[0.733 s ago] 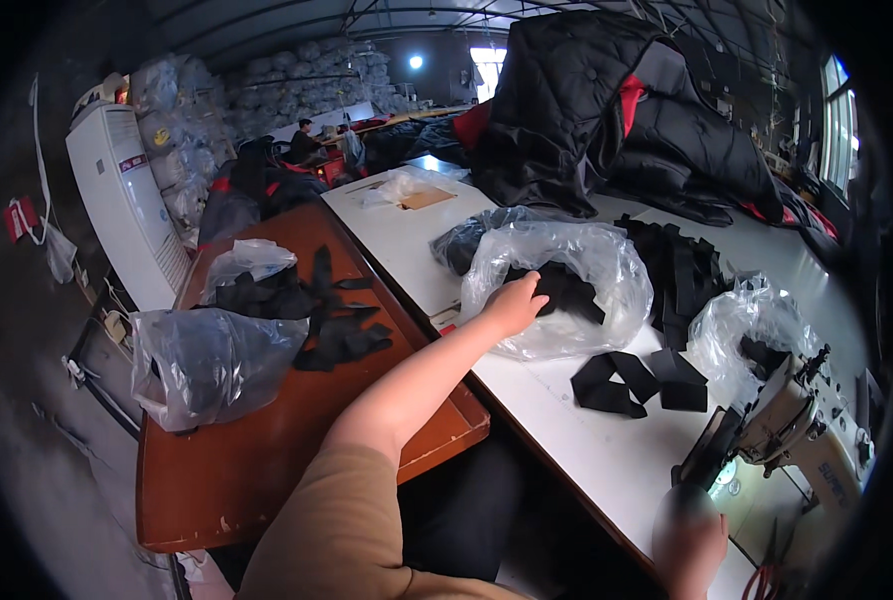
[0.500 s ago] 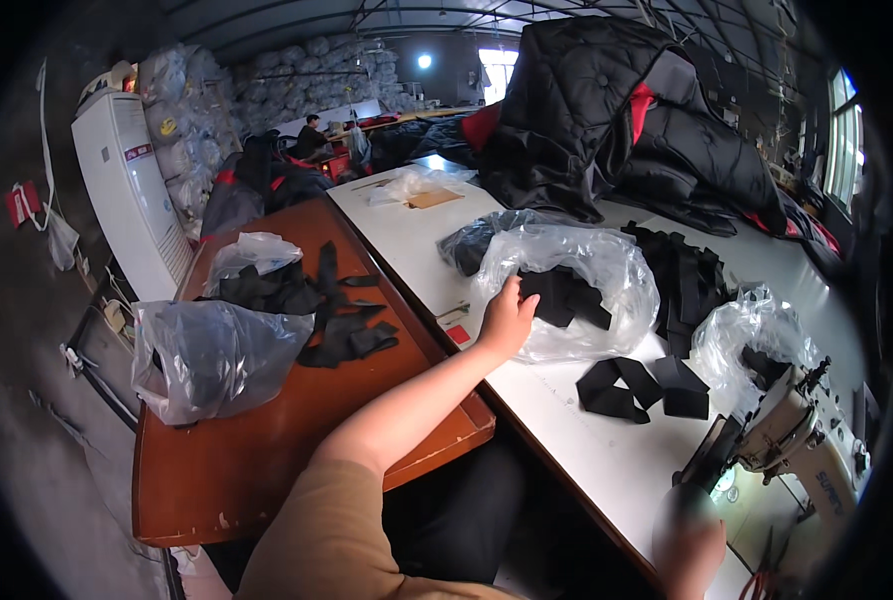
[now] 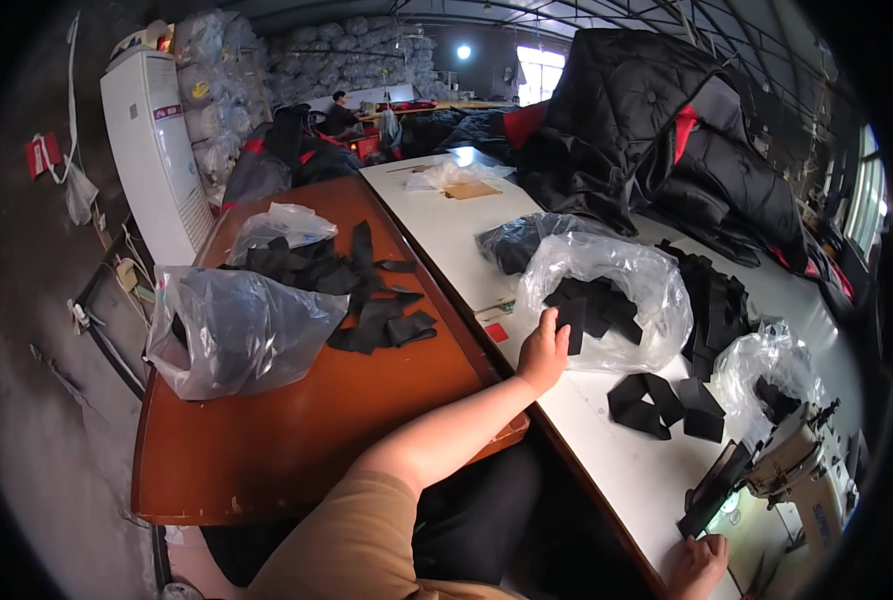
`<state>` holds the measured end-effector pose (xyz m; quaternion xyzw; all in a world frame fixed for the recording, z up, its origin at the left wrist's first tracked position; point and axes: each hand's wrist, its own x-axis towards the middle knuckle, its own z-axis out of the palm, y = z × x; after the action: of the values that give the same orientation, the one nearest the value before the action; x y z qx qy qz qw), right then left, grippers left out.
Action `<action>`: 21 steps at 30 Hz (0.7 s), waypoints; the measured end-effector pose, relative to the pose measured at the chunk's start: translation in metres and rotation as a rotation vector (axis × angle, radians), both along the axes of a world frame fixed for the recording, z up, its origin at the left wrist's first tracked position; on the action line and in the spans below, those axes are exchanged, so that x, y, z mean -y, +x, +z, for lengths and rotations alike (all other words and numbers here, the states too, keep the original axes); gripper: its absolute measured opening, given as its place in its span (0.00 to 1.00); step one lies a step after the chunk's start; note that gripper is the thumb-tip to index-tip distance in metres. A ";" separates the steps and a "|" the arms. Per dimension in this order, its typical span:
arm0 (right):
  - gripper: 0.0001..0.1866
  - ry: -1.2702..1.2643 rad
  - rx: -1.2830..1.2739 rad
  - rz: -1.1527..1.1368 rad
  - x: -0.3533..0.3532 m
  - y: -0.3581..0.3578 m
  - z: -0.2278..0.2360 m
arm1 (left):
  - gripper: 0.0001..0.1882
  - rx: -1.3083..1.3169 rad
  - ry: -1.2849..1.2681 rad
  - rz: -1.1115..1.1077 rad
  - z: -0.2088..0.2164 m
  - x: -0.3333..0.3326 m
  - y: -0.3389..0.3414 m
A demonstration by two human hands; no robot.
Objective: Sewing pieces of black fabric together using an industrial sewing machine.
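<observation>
My left hand [image 3: 546, 353] reaches to the near edge of a clear plastic bag [image 3: 661, 285] on the white table. Its thumb and fingers pinch a black fabric strip [image 3: 572, 318] at the bag's mouth. More black strips [image 3: 609, 305] lie inside that bag. At the lower right, my right hand [image 3: 701, 568] rests on the table with curled fingers. It is close to the lower end of a long black piece [image 3: 716, 490] beside the sewing machine [image 3: 791, 465]; what the fingers hold is hidden. Folded black strips [image 3: 646, 405] lie between the bag and the machine.
On the brown table [image 3: 266, 450] at left sit a clear bag [image 3: 246, 335] and loose black strips [image 3: 381, 325]. Another clear bag [image 3: 766, 365] stands by the machine. Black quilted fabric [image 3: 626, 120] is heaped at the back. A person [image 3: 341, 118] sits far off.
The view has shifted, so the scene sits further right and the tables' things appear moved. My left hand has drawn slightly toward me at the bag. My right hand, blurred before, is now sharp.
</observation>
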<state>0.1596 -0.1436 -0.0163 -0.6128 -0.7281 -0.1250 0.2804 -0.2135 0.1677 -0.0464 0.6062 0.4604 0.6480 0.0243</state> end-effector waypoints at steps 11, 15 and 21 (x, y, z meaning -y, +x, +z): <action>0.16 0.006 -0.018 0.009 -0.001 -0.002 0.001 | 0.18 -0.041 -0.069 -0.062 0.007 0.007 0.002; 0.16 0.029 -0.008 0.039 -0.002 -0.002 0.004 | 0.19 -0.048 -0.053 -0.057 0.007 0.006 0.002; 0.16 0.013 0.007 0.033 -0.001 -0.001 0.004 | 0.19 -0.062 -0.052 -0.061 0.003 0.005 0.002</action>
<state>0.1586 -0.1426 -0.0123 -0.5984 -0.7384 -0.1271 0.2838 -0.2113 0.1623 -0.0432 0.6390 0.4588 0.6157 0.0454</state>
